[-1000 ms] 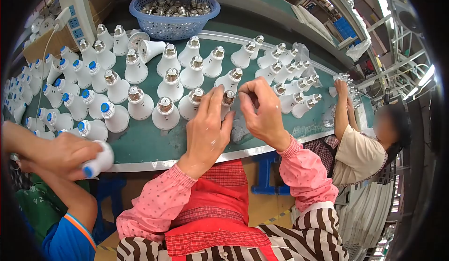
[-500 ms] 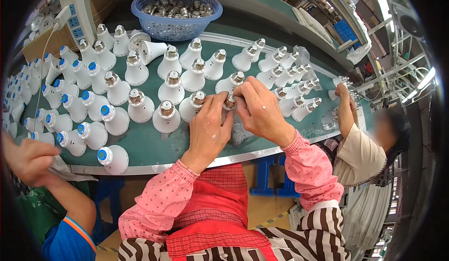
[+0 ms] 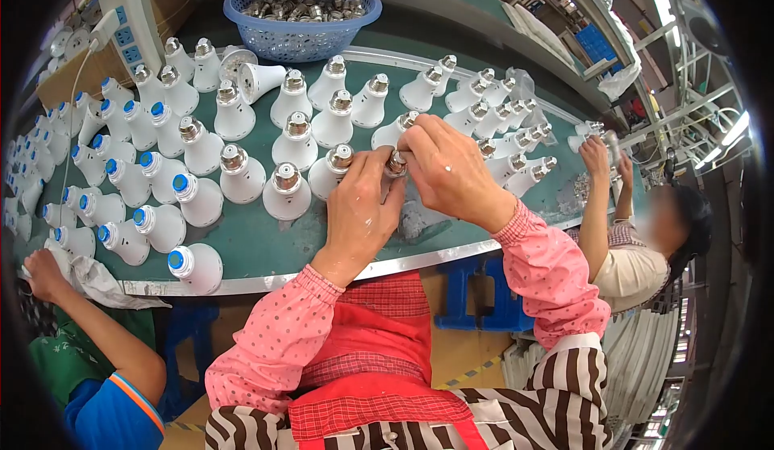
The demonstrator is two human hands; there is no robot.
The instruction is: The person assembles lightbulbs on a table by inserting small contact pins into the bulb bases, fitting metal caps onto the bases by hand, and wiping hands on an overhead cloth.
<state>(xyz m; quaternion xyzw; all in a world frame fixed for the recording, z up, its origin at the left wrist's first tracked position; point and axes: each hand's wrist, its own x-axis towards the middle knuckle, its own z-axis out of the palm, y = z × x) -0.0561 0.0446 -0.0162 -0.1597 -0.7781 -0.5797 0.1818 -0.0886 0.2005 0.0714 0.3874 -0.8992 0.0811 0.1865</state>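
Closer in than a second ago, the right hand (image 3: 455,172) now pinches the metal cap (image 3: 395,163) of a white bulb, mid-scene; the left hand (image 3: 355,216) grips narrowly around its neck. A sideways knuckle knock could tip the neighbouring bulb (image 3: 325,179) close on the left; uneven pressure could skew the cap. Bulbs crowd the far side; wrists have room over the near edge (image 3: 266,281).
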